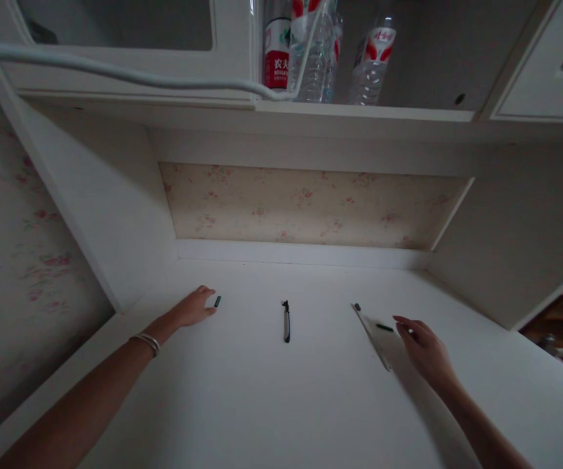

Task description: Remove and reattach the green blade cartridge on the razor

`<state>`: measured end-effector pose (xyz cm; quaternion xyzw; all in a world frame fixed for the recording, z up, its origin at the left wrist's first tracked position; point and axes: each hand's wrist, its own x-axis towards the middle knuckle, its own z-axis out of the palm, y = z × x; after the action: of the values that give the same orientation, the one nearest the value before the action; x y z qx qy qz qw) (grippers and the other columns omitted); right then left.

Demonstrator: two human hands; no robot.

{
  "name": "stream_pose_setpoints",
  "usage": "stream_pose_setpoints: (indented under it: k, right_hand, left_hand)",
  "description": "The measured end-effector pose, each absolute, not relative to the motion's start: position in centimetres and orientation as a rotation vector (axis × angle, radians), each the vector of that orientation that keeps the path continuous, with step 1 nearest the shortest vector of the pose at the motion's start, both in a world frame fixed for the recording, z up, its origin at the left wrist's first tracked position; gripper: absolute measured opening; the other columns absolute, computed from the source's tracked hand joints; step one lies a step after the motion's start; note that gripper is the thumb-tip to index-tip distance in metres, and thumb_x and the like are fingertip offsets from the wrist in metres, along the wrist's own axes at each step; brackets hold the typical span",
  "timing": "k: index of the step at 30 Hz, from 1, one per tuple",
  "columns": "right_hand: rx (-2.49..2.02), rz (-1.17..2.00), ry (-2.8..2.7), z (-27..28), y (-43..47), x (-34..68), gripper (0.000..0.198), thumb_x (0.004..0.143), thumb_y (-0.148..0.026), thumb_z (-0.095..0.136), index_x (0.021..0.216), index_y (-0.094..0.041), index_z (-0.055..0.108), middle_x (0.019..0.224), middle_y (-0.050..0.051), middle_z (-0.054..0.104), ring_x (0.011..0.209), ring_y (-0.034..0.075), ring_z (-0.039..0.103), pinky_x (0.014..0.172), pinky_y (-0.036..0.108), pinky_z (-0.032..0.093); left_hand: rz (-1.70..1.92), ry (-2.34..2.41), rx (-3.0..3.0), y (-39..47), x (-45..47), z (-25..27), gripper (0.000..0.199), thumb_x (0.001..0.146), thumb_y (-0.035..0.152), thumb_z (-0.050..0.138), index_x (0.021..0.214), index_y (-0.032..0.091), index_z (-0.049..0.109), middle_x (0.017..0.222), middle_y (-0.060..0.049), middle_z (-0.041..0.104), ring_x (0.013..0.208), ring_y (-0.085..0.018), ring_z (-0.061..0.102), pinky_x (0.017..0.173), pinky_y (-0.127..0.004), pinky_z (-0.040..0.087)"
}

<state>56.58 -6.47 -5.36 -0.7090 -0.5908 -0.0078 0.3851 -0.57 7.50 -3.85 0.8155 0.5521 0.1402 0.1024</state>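
Observation:
My left hand (197, 307) reaches over the white desktop, thumb and fingers parted, with nothing between them. Just beyond its fingertips lies a small dark green piece (217, 301). My right hand (422, 348) is closed in a pinch, and a small whitish bit (411, 331) shows at its fingers. A short dark stick (384, 327) is just left of those fingertips; I cannot tell whether it joins what they hold. Further left, a long thin white stick (373, 340) with a dark end lies slanted. Between my hands lies a slim black-and-grey tool (287, 324), its kind unclear.
A white cable (164, 79) hangs across the upper cabinet. Plastic bottles (373, 62) and a red-labelled container (277, 55) stand on the shelf overhead. Side panels (100, 189) and a low back ledge (305, 253) bound the white desktop (281, 404).

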Motion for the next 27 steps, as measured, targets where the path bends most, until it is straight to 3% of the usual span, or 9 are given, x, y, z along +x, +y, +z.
stream_pose_setpoints:
  k: [6, 15, 21, 27]
  right_hand:
    - [-1.612, 0.113, -1.607, -3.5, -7.6, 51.6, 0.038, 0.088, -0.045, 0.042, 0.104, -0.019, 0.063, 0.089, 0.006, 0.061, 0.061, 0.016, 0.055, 0.062, 0.028, 0.044]
    - [-1.429, 0.527, -1.739, -2.8, -7.6, 42.5, 0.036, 0.091, -0.046, 0.042, 0.109, -0.019, 0.059, 0.082, 0.004, 0.058, 0.061, 0.015, 0.05, 0.057, 0.027, 0.041]
    - [-1.335, 0.742, -1.785, -3.2, -6.8, 38.2, 0.034, 0.09, -0.041, 0.044, 0.112, -0.02, 0.058, 0.087, 0.004, 0.059, 0.063, 0.014, 0.05, 0.056, 0.025, 0.04]
    - [-1.287, 0.814, -1.805, -3.2, -6.1, 36.2, 0.034, 0.089, -0.041, 0.046, 0.11, -0.019, 0.06, 0.086, 0.003, 0.06, 0.061, 0.013, 0.049, 0.054, 0.023, 0.038]
  left_hand:
    - [0.244, 1.562, 2.414, 9.4, -1.0, -3.8, 0.058, 0.069, 0.036, 0.057, 0.121, 0.011, 0.054, 0.12, -0.015, 0.052, 0.112, -0.026, 0.049, 0.099, -0.033, 0.034]
    - [0.225, 1.442, 2.422, 10.1, -1.5, -4.1, 0.048, 0.072, 0.043, 0.055, 0.113, 0.018, 0.059, 0.111, -0.01, 0.055, 0.105, -0.024, 0.051, 0.095, -0.032, 0.037]
    - [0.274, 1.42, 2.399, 9.7, -1.4, -4.4, 0.061, 0.075, 0.046, 0.051, 0.128, 0.015, 0.047, 0.116, -0.012, 0.051, 0.107, -0.024, 0.05, 0.096, -0.033, 0.036]
    - [0.279, 1.362, 2.404, 9.8, -1.3, -3.9, 0.049, 0.073, 0.046, 0.054, 0.115, 0.02, 0.058, 0.109, -0.008, 0.053, 0.102, -0.022, 0.052, 0.094, -0.03, 0.038]
